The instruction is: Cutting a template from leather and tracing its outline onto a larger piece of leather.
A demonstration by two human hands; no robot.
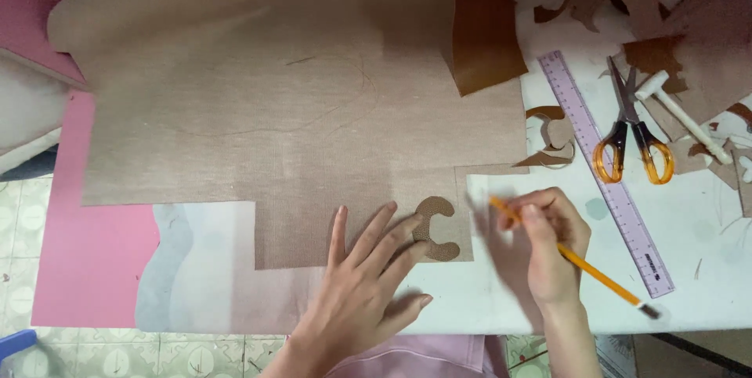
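Note:
My left hand (368,276) lies flat with fingers spread on a large tan sheet of fabric-like material (298,112). Its fingertips press on the edge of a small brown curved cut-out piece (435,229) that rests on the sheet's lower right corner. My right hand (544,245) grips an orange pencil (595,272) just right of that piece, with the pencil's far end pointing down and to the right over the white table (705,245).
A clear purple ruler (603,166) lies diagonally right of my hands. Orange-handled scissors (633,135) and a small white mallet (681,112) lie beyond it among brown scraps (548,139). A darker brown sheet (482,29) overlaps the tan one at top. A pink board (86,253) lies at left.

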